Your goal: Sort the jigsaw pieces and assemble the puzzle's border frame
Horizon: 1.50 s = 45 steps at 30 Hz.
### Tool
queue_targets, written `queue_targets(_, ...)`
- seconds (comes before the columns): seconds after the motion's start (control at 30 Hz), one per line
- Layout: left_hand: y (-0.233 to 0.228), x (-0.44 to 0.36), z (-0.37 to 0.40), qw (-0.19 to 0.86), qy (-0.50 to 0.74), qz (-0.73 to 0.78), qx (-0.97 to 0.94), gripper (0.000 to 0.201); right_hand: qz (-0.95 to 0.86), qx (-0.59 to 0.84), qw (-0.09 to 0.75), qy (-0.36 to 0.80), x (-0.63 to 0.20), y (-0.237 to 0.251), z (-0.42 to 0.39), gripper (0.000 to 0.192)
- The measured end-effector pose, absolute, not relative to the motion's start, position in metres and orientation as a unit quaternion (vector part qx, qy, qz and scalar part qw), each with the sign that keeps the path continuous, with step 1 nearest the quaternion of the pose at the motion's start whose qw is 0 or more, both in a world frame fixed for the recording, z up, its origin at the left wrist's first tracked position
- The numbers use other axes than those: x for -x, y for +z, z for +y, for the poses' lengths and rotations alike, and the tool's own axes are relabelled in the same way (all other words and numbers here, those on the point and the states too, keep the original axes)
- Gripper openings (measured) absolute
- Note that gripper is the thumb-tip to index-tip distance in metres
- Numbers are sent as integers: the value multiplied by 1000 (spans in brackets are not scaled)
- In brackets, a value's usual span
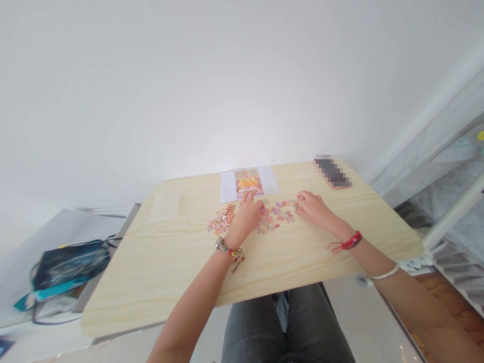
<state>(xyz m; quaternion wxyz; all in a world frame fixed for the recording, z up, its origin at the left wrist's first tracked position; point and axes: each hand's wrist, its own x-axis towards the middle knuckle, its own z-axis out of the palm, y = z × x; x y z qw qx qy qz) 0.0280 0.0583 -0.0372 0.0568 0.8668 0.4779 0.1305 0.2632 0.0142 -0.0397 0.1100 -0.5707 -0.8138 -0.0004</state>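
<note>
Small pink and orange puzzle pieces lie spread over the middle of a light wooden table. A denser heap of pieces sits to the left. My left hand rests palm down on the pieces between the heap and the spread, fingers apart. My right hand lies flat at the right end of the spread, its fingertips touching pieces. Behind both hands lies a white sheet with a printed picture of a yellow figure. Neither hand visibly grips a piece.
A phone lies at the table's far right corner. A pale translucent sheet lies at the far left. A dark blue bag sits on a surface left of the table. A white metal frame stands to the right.
</note>
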Motion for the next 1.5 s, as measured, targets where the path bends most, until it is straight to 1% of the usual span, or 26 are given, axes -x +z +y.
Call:
queue_targets(0.13, -35, -29, 60, 60, 135, 476, -867, 15, -840, 520, 148, 53, -255, -39, 13, 26)
queue_targets(0.3, -35, -29, 63, 70, 160, 473, -863, 15, -852, 496, 143, 89, -248, -35, 13, 13)
queue_targets(0.43, -34, -30, 66, 86, 182, 476, -856, 13, -854, 498, 131, 72, -247, -36, 13, 10)
queue_targets(0.67, -17, -11, 75, 140, 244, 487, -827, 8, -845, 527, 97, -7, -263, -34, 8, 14)
queue_targets(0.83, -12, 1, 59, 171, 208, 514, -815, 7, -837, 535, 107, -28, -266, -32, 14, 15)
queue_targets(1.03, -23, -5, 23, 203, 170, 521, -811, 10, -842, 532, 91, -3, -250, -36, 24, 12)
queue_targets(1.17, -34, -14, 16, 199, 172, 565, -782, 11, -838, 534, 113, 0, -247, -37, 27, 11)
queue_targets(1.3, -43, -19, 17, 168, 204, 582, -769, 13, -847, 511, 144, 10, -233, -30, 32, 14)
queue_targets(1.4, -43, -15, 17, 128, 240, 577, -770, 16, -855, 499, 143, 23, -212, -25, 38, 13)
queue_targets(1.5, -36, -7, 18, 82, 272, 567, -774, 19, -847, 514, 129, 33, -189, -24, 46, 13)
